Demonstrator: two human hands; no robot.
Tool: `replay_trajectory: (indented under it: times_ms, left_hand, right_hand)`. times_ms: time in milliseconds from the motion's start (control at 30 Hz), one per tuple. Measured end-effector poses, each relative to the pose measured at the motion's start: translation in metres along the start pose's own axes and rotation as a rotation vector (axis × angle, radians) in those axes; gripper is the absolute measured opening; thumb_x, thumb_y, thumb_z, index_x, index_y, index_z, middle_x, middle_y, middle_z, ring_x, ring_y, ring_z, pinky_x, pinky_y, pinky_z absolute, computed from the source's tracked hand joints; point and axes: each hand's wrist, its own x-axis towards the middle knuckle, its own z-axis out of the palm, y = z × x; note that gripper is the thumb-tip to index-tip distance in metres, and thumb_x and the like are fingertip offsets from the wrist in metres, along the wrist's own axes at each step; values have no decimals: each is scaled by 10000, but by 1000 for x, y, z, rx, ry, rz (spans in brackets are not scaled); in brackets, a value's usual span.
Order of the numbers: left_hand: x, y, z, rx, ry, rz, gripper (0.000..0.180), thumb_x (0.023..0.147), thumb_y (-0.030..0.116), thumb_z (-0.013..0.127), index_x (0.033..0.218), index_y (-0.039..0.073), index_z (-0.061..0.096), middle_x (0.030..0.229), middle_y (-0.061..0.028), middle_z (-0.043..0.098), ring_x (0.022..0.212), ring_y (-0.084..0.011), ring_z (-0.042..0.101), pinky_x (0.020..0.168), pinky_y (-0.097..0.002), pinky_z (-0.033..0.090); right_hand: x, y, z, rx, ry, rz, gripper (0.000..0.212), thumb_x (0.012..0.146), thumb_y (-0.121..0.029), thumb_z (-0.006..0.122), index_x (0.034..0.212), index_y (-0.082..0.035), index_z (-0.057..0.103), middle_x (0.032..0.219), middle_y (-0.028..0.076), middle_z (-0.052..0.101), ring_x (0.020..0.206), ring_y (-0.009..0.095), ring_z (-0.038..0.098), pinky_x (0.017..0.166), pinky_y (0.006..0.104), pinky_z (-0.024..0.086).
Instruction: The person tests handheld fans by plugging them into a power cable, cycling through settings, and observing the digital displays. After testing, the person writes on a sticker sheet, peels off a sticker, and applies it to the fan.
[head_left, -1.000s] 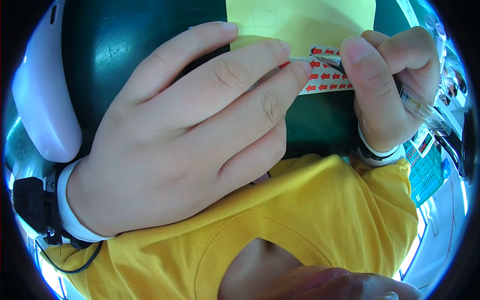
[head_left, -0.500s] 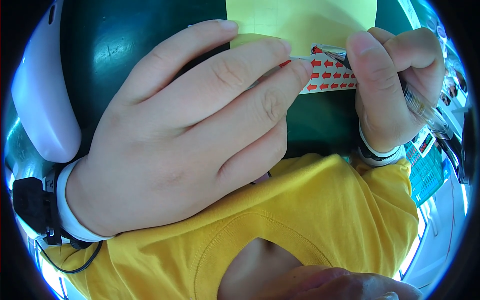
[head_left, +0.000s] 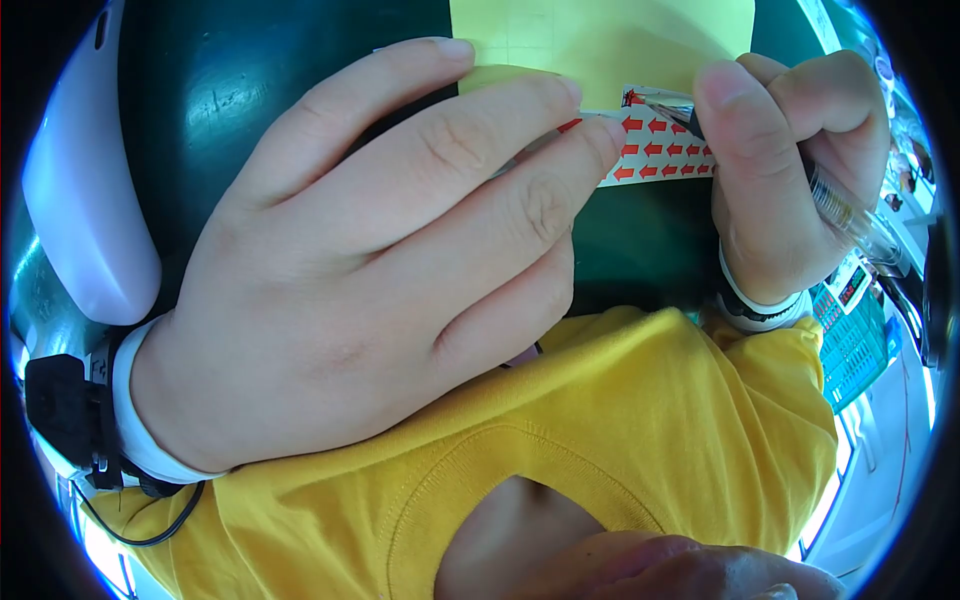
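Observation:
My right hand (head_left: 780, 165) is closed around a clear-barrelled pen (head_left: 845, 218). The pen's tip points left and meets the upper left corner of a white sticker strip (head_left: 665, 158) printed with rows of small red arrows. My left hand (head_left: 390, 235) lies flat, palm down, its fingers stretched to the right. Its fingertips rest on the strip's left part and on the lower edge of a yellow sheet (head_left: 600, 35). The strip's left end is hidden under those fingers. The sheet lies just beyond the strip, on a dark green surface (head_left: 640, 250).
A pale lilac, rounded plastic object (head_left: 90, 200) stands at the far left. A black device (head_left: 62, 410) with a cable is strapped at my left wrist. Beyond my right wrist are a green basket (head_left: 850, 350) and a small device with a display (head_left: 853, 288).
The pen's tip has shifted very slightly at the strip's corner, with a tiny movement of my right hand. My left hand stays put.

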Motion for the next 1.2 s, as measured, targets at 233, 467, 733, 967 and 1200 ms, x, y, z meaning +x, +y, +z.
replay_trajectory:
  times_ms: [233,467,733,967,1200]
  left_hand:
    - [0,0,2,21,30,12,201,782,83,555,954,-5,611,1180,-111,633,1119,-283,570,976,-416,426]
    - [1,0,2,16,19,23,212,790,94,551,964,-13,608,1183,-120,631,1124,-291,568,975,-425,425]
    - [3,2,-2,15,-17,14,212,802,106,549,962,-19,612,1180,-125,630,1121,-297,570,966,-431,433]
    - [5,1,2,31,13,31,204,804,99,553,958,-20,614,1172,-126,634,1114,-298,573,960,-429,437]
    - [7,3,-1,20,-1,25,206,811,107,548,962,-19,612,1177,-129,631,1113,-299,573,962,-428,434]
  right_hand:
    - [1,-4,-2,-15,-26,19,229,835,116,575,786,-48,423,594,32,474,504,59,363,492,208,303]
    - [1,3,-4,-77,9,-97,220,850,109,542,765,-46,410,576,21,410,506,70,343,511,213,295]
    - [-1,2,-6,57,-23,5,228,852,92,554,765,-55,402,576,21,421,497,61,303,503,219,275]
    - [-3,-1,-5,119,4,51,234,844,98,562,764,-53,403,581,25,441,502,60,320,510,213,284]
    - [-1,0,-6,34,-7,18,235,842,104,557,758,-53,404,578,21,439,499,57,316,506,211,283]
